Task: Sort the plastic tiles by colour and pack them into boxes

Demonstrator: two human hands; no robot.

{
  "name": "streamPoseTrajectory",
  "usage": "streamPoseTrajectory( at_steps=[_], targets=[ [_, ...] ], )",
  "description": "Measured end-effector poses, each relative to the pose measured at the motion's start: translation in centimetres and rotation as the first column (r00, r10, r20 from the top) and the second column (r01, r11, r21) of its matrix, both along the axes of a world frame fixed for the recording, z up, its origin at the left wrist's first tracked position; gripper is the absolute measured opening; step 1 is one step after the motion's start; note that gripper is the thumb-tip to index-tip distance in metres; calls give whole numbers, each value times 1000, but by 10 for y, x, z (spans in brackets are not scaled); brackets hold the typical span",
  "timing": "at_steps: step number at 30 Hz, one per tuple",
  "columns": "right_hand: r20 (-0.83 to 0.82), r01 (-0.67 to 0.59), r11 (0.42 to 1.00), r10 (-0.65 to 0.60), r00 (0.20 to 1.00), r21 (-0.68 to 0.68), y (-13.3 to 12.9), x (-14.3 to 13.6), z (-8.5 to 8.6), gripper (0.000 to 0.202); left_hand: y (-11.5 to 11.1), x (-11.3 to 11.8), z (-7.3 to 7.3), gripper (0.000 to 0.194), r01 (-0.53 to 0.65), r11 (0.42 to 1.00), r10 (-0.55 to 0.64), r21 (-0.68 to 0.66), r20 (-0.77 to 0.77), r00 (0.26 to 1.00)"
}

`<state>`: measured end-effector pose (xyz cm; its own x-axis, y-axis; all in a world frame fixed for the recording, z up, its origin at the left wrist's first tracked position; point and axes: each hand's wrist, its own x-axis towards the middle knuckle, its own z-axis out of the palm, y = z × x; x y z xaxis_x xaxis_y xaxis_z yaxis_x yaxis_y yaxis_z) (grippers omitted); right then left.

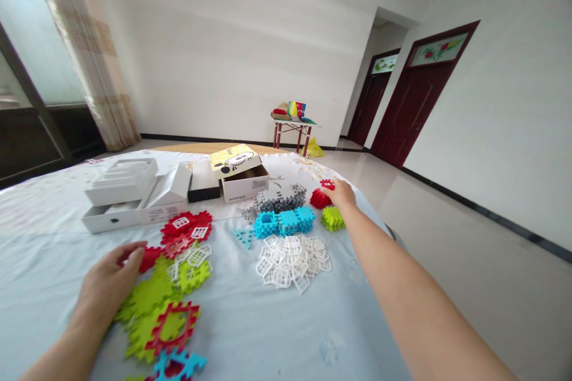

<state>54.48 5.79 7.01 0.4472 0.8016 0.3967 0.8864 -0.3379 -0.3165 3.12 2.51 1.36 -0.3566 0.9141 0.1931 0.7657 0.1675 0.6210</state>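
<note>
My right hand (pixel 343 193) reaches to the far right of the table, its fingers closed on a red interlocking plastic tile (pixel 328 184) just above a stack of red tiles (pixel 320 199). A stack of lime green tiles (pixel 332 218) stands beside that wrist. On the left, my left hand (pixel 118 268) pinches the edge of another red interlocking tile (pixel 151 258). Under and beside it lies a loose heap of lime green tiles (pixel 154 292). Nearer me are a red frame tile (pixel 172 328) and a blue tile (pixel 179 363). Further red tiles (pixel 167 229) lie beyond.
White window pieces (pixel 292 262) form a pile mid-table. Behind it stand blue tile stacks (pixel 286 222) and grey tiles (pixel 281 199). A blue triangular piece (pixel 243 237) lies alongside. White boxes (pixel 120 214) and a yellow-lidded box (pixel 245 184) occupy the back.
</note>
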Motion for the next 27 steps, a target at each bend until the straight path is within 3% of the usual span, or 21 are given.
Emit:
streamPoseTrajectory(
  at_steps=[5,10,14,18,23,27],
  targets=[
    [-2,-13,991,13,1000,136,3,-7,-7,44,2,-1,-3,35,10,999,-9,34,-7,1000],
    [19,-276,894,288,957,352,-13,-44,-12,32,-2,3,-5,36,10,999,-11,48,18,1000],
    [5,-544,747,587,810,384,-36,-108,-14,24,-5,8,-5,40,16,996,-21,83,60,998],
    [-53,-805,531,841,538,265,-71,-184,-19,19,-5,10,-8,39,19,994,-28,111,78,997],
    [-96,-960,255,965,245,117,-110,-254,-22,24,-5,9,-11,40,39,990,-52,137,92,994],
    [-114,-990,138,984,137,-1,-129,-282,-23,42,-7,11,-9,38,50,989,-62,138,82,995]
  ],
)
